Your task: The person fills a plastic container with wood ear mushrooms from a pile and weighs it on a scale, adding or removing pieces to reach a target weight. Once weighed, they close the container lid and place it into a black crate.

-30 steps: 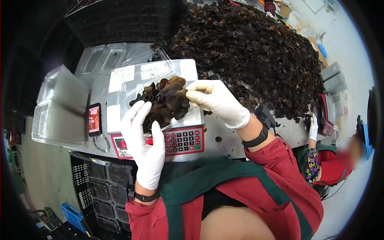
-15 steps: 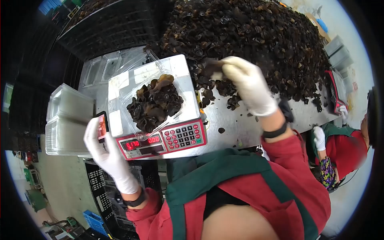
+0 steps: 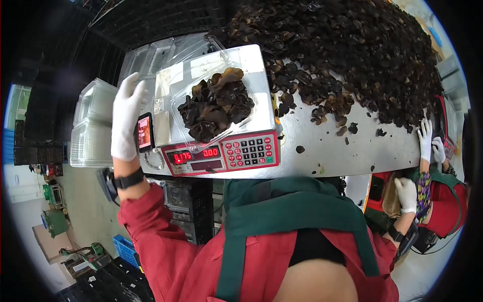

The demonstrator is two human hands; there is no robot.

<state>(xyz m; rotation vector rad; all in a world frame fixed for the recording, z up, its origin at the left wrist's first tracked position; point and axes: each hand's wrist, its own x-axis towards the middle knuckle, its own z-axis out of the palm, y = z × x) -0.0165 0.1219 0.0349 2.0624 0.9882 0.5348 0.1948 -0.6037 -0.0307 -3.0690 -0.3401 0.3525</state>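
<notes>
My left hand (image 3: 128,113), in a white glove, is raised at the left of the scale (image 3: 162,100) with its fingers apart and nothing in them. It is nearest a phone (image 3: 144,133) and the stacked clear trays. On the scale a clear plastic tray (image 3: 173,111) holds a heap of dark wood ear mushrooms (image 3: 214,108); the red display reads 0.175. My right hand (image 3: 406,195), also gloved, is low at the right, beyond the table's front edge, its fingers loosely bent and apart. Nothing shows in it.
A large pile of wood ear mushrooms (image 3: 342,55) covers the back of the metal table (image 3: 327,151). Stacked clear trays (image 3: 93,143) stand at the left. Black crates (image 3: 161,22) are behind. At the right, a co-worker's gloved hand (image 3: 425,138) is near another red scale (image 3: 441,113).
My right hand has moved from the mushroom pile down to the right, away from the table. My left hand has risen. The display went from 0.170 to 0.175, and the view has shifted.
</notes>
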